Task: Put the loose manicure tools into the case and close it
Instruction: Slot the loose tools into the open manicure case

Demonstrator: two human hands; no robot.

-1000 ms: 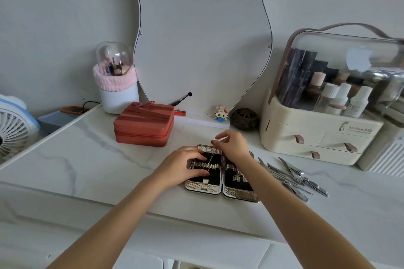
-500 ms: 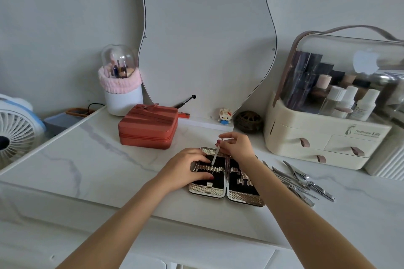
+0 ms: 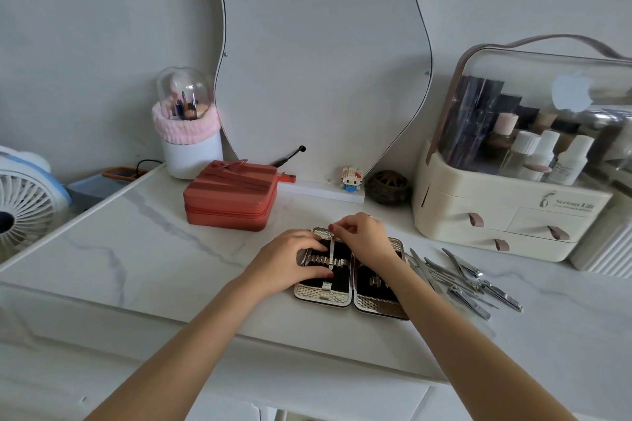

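Note:
A manicure case (image 3: pixel 323 296) with silver textured rims and black lining lies open flat on the marble table. My left hand (image 3: pixel 290 261) presses on the case's left half, fingers spread over the holder strip. My right hand (image 3: pixel 364 237) pinches the top end of a thin metal tool (image 3: pixel 331 249), which stands upright in the left half through the strip. Several loose steel manicure tools (image 3: pixel 468 278) lie in a pile just right of the case.
A red zipped box (image 3: pixel 231 196) sits behind left of the case. A cream cosmetics organiser (image 3: pixel 506 212) stands at the right, close behind the loose tools. A brush holder (image 3: pixel 189 150), a mirror (image 3: pixel 318 55), a small figurine (image 3: pixel 350 178) and a fan (image 3: pixel 24 205) line the back and left.
My right hand has lowered the thin tool from a tilted hold above the case down into the left half's strip. The left hand stays on the case.

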